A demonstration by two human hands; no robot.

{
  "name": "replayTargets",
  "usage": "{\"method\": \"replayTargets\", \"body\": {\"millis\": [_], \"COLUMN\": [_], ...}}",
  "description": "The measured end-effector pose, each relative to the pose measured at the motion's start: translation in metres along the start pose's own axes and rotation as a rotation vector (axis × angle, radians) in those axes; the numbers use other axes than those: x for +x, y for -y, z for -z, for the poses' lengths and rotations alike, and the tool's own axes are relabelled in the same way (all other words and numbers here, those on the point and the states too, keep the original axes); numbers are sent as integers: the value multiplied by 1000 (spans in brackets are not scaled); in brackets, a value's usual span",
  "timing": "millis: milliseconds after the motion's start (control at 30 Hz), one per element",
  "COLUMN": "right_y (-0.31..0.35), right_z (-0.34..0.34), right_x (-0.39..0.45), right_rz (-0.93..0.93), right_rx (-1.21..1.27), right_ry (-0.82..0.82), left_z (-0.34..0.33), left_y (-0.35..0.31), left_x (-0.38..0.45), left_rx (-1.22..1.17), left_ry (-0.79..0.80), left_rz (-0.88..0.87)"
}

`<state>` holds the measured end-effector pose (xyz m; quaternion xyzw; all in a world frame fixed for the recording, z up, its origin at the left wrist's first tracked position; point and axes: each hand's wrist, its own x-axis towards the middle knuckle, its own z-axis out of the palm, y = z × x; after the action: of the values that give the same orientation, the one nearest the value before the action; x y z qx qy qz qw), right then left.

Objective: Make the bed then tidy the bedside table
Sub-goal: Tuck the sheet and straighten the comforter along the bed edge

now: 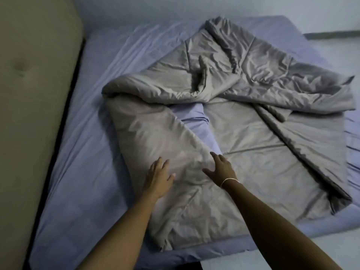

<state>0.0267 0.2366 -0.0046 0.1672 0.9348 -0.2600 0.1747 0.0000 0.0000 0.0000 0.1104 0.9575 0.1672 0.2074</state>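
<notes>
A grey quilted duvet (243,137) lies crumpled and partly folded over itself on the bed's blue-lilac sheet (93,117). A patch of sheet shows through a gap in its middle. My left hand (158,177) rests flat with fingers spread on the near folded flap of the duvet. My right hand (221,168), with a thin white band at the wrist, hovers or lies open on the same flap a little to the right. Neither hand grips any fabric.
A beige padded headboard (33,84) runs along the left side. Pale floor (339,41) shows beyond the bed's far right corner and at the bottom right. No bedside table is in view.
</notes>
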Motion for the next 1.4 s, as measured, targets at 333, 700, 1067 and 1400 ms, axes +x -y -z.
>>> {"method": "replayTargets", "body": {"millis": [333,700,1067,1400], "right_y": [-35,-73,10,214], "right_z": [-87,-151,-150,-249], "right_x": [68,107,58,-22], "right_rz": [81,364,473,797], "right_rx": [-127,-46,283,424], "right_ry": [-98,-573,-577,-335], "left_z": [-58,-134,-90,-26], "left_y": [-2,31,61,235], "left_x": [115,141,75,-80], "left_rx": [228,355,-257,-359], "left_ry": [-82,-436,-626,-931], "left_rz": [49,-56,-37,301]}}
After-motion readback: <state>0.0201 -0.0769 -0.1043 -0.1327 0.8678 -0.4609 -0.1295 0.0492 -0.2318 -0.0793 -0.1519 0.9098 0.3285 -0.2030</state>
